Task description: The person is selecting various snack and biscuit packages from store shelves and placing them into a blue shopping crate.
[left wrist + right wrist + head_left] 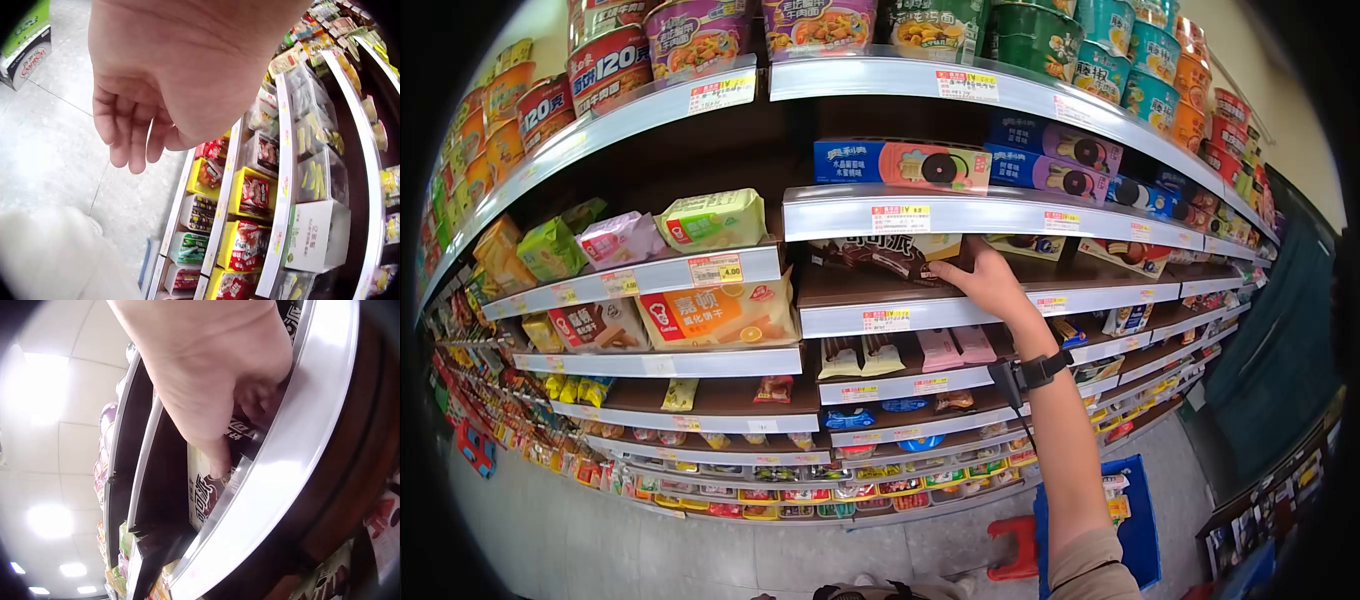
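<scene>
Brown glossy snack pack [887,256] under my right hand [990,282].
Silver shelf rail [294,462] half hides my fingers curled on the pack; left hand [181,69] hangs loose, holding nothing.

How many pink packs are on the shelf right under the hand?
2. Both sit side by side on the shelf below the right hand, which grips a brown pack: left pink pack, right pink pack. More may hide behind.
</scene>
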A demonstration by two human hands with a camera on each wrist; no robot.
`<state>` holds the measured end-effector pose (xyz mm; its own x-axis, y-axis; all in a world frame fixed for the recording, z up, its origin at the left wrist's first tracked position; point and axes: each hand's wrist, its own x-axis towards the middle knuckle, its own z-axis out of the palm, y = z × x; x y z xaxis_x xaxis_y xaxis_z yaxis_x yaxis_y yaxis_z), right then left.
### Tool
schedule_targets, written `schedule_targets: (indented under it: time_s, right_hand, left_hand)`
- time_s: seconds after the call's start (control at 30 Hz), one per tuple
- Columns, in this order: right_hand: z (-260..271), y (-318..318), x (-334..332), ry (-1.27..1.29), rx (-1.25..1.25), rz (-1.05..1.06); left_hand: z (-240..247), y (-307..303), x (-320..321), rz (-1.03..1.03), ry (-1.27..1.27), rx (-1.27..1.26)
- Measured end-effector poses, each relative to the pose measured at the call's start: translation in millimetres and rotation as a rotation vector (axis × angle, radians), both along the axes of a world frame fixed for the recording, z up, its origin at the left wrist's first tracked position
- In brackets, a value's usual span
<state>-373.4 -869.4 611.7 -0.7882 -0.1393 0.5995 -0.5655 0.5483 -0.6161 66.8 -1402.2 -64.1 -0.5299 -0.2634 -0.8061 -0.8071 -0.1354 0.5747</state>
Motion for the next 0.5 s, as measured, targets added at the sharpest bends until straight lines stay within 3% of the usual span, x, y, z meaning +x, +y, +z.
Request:
schedule_targets:
  time_s: [0.03, 0.27, 0.37, 0.47, 0.5]
  right_hand:
    - [-0.4, 1.3, -0.7, 0.008, 0.015, 0.012]
    - [10.6, -3.2, 14.9, -0.063, -0.013, -0.014]
    - [4.7, 2.9, 23.1, 0.117, 0.136, -0.085]
    - [-8.2, 19.8, 35.3, 0.582, 0.248, -0.035]
    - [-11.5, 28.2, 40.2, 0.582, 0.252, -0.041]
  left_hand:
    - [2.7, 2.9, -14.0, 0.142, -0.006, 0.134]
    - [9.2, 28.9, -81.4, 0.006, 0.028, 0.114]
    - [9.5, 38.7, -91.2, 0.004, 0.039, 0.124]
    - [6.2, 46.9, -89.5, -0.05, 0.026, 0.115]
    - [6.4, 48.2, -85.8, -0.05, 0.002, 0.116]
